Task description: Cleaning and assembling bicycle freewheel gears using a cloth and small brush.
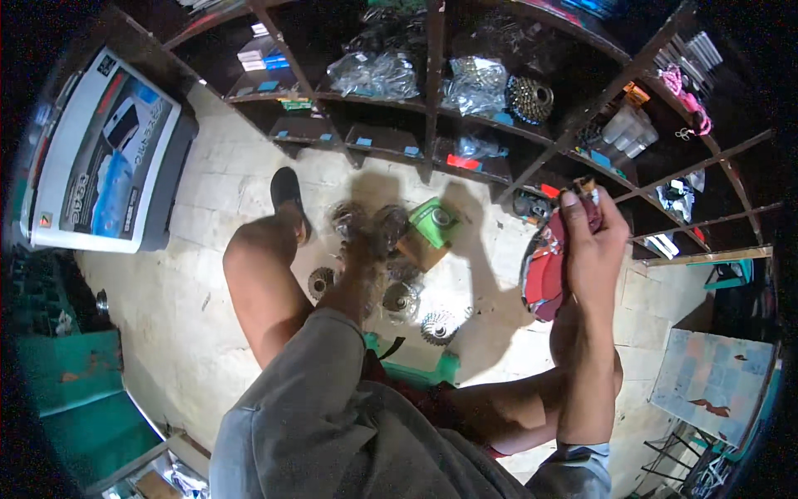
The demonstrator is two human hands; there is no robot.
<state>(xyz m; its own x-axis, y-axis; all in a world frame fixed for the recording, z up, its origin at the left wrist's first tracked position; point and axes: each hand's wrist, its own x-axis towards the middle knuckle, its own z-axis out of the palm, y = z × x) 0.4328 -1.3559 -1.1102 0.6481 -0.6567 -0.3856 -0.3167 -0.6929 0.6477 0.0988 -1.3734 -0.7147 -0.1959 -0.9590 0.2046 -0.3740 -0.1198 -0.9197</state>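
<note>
My right hand (594, 237) is raised on the right, closed on a red, dark-edged cloth-like item (542, 279). My left hand (359, 254) reaches down among bagged and bare bicycle sprocket cassettes on the floor; its fingers are blurred, so I cannot tell what it grips. Around it lie a dark cassette (322, 284), a bagged cassette (401, 301) and a silver cassette (439, 327). A green box (426, 212) sits just right of the pile on brown cardboard (422, 254).
Wooden cubby shelves (434, 91) with bagged parts line the far side. A white cooler (108, 158) stands left, green metal furniture (75, 374) lower left, a worn board (711, 382) right. My legs bracket the pile on the tiled floor (183, 291), around a green stool (432, 366).
</note>
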